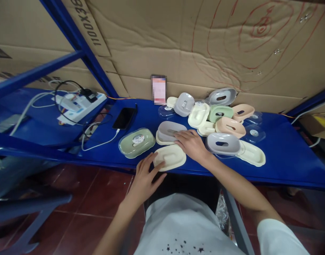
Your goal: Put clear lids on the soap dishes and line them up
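Note:
My left hand (146,177) has its fingers spread, with the fingertips on the near left edge of a cream oval tray (173,157). Just beyond that tray, my right hand (191,143) reaches into a grey oval dish (166,131), fingers together at its right side; what they hold, if anything, is hidden. The grey dish rests on a cream piece (161,142). To the left lies a green dish (136,147) under a clear cover with a round label.
Grey, green, peach and cream dishes (223,143) and clear covers (254,134) crowd the right side of the blue table (281,156). Left are a black phone (124,118), a cable and a power strip (84,109). Another phone (159,89) leans against cardboard.

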`<state>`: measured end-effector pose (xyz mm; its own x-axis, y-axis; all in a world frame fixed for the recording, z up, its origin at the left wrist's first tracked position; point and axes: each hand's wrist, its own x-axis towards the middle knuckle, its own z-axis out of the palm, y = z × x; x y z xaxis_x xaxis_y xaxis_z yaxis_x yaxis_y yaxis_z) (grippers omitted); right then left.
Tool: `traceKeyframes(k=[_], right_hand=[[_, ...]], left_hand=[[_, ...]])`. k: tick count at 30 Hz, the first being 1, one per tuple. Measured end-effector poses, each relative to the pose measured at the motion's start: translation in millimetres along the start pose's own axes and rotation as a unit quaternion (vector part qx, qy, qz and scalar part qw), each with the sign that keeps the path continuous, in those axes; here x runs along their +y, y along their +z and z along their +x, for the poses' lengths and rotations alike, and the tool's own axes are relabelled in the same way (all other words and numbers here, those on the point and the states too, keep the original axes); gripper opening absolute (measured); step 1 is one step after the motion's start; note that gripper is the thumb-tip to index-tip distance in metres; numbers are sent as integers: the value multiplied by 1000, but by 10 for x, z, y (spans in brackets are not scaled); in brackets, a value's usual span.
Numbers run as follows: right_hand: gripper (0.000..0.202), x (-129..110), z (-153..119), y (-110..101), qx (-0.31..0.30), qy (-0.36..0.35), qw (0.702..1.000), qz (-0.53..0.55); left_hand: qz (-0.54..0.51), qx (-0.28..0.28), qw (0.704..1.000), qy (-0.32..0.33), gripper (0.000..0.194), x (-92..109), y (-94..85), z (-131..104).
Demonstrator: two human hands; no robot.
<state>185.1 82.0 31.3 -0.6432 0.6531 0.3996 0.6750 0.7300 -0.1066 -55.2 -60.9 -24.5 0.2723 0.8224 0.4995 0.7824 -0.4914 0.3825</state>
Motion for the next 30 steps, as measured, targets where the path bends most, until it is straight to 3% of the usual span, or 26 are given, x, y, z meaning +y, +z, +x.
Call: traceKeyframes(k=[2, 5, 8, 12, 15, 18, 21, 23, 26, 30], right_hand=[[26, -38, -117, -93, 38, -14, 999, 1], [28, -147, -423, -275, 72, -69, 995, 18], [29, -242, -689, -363, 31, -95, 995, 32], [32, -283, -808, -307, -38, -116, 992, 26], [31, -278, -761, -283, -68, -128, 989, 22], [29, -220, -618, -317, -89, -135, 984, 70], [34, -86, -384, -300, -66, -100, 988, 98], [36, 15, -216, -229, -59, -61, 994, 68], [33, 115, -37, -101, -100, -37, 994, 15], [31, 151, -39, -84, -114, -25, 992, -47]], left_hand=[[-18, 19, 999, -22, 40, 0, 46, 33], [-82, 39, 995, -50, 60, -15, 99, 88], [-120, 60, 989, -62, 86, -39, 118, 128], [-105, -1, 993, -47, 77, -74, 96, 130], [-70, -44, 996, -21, 68, -94, 59, 109], [-51, -27, 998, -11, 60, -93, 27, 93], [-63, -19, 998, -9, 54, -72, -3, 93], [-70, -25, 997, -11, 51, -54, -28, 95], [-68, -29, 997, -21, 49, -43, -64, 87], [-51, -14, 998, -35, 48, -77, -79, 64]])
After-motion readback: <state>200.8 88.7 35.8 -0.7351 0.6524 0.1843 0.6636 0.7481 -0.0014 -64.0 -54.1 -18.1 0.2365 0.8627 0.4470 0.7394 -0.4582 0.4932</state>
